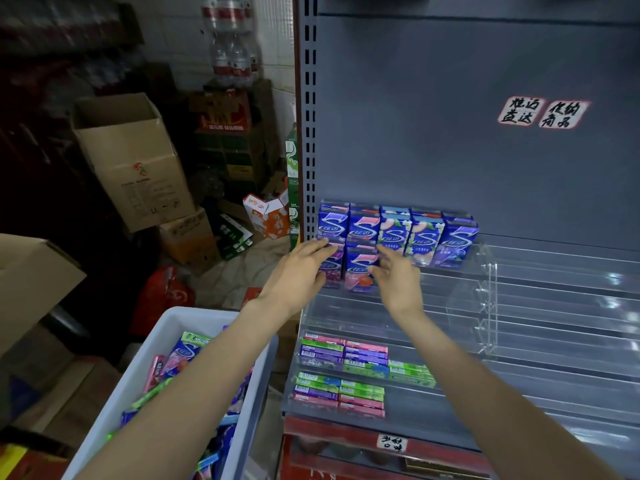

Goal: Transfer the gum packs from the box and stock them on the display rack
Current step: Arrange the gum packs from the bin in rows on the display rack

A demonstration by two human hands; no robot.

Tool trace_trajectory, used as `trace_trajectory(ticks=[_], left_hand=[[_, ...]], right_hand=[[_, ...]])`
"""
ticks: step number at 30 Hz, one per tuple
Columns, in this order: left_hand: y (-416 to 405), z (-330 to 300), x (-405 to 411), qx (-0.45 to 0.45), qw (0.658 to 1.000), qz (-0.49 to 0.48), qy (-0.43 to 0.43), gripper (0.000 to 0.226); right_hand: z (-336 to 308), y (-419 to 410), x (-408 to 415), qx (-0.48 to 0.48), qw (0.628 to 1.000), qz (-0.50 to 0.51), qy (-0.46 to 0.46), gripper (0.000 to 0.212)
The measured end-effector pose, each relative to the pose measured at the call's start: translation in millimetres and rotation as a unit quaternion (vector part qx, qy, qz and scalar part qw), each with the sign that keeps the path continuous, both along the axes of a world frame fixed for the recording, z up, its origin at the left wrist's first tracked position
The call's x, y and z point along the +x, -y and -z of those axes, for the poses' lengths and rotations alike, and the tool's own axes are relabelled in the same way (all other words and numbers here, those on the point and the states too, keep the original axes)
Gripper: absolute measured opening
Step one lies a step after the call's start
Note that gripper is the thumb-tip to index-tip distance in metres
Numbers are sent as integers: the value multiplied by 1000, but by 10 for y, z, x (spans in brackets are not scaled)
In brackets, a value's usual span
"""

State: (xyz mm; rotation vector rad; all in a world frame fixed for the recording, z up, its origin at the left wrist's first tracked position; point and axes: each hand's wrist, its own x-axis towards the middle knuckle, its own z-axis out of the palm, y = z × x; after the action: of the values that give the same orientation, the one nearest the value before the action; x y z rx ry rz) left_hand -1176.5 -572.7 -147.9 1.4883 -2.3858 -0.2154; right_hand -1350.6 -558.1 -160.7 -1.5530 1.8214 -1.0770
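At the left end of a grey shelf unit (450, 98), a clear tiered rack (519, 306) is being filled from the top down, a white bin (152, 344) of loose gum packs (183, 351) standing just beside its lower left corner. Five upright packs (398, 230) line the top tier; on the tier below, two more stand at the far left, a purple pack (330, 268) and a pink pack (358, 271), side by side and touching. Flat packs (346, 355) already sit in stacks on the two lowest tiers. The left hand (298, 275) reaches with nearly straight fingers laid against the top left of the purple one, while the right hand (398, 282) holds loosely spread fingers beside the pink one, thumb near its right edge; neither hand appears to grip anything. The step in hand looks like squaring up the two newly set packs. Next, by this reading, a hand must go back to the bin, pick an upright-style pack and stand it just right of the pink one, face out, without toppling its neighbours.
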Motion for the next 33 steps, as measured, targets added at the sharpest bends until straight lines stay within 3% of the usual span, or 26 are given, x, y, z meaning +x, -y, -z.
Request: trace_trajectory(ticks=[5, 10, 13, 16, 21, 25, 29, 33], left_hand=[[-19, 13, -32, 14, 999, -11, -39, 54], [-138, 0, 27, 0, 991, -36, -126, 48], [-276, 36, 205, -31, 981, -62, -184, 38], [-441, 167, 523, -35, 971, -98, -216, 28], [-653, 548, 1315, 14, 964, -168, -208, 19], [-752, 903, 2044, 115, 943, -221, -221, 12], [-744, 1291, 2644, 195, 931, -240, -194, 10], [-706, 1655, 2923, 255, 932, -204, -156, 23]], right_hand=[[41, -5, 54, 1, 1000, -11, -21, 36], [6, -136, 24, -47, 996, 9, -76, 54], [-26, -308, 106, -106, 988, -16, -110, 41], [-17, -418, 377, -102, 985, -89, -110, 30], [201, -458, 1099, -46, 976, -192, -94, 21], [630, -478, 1764, 36, 968, -232, -91, 20], [1106, -496, 2322, 131, 964, -215, -79, 23], [1548, -490, 2646, 219, 955, -177, -92, 35]])
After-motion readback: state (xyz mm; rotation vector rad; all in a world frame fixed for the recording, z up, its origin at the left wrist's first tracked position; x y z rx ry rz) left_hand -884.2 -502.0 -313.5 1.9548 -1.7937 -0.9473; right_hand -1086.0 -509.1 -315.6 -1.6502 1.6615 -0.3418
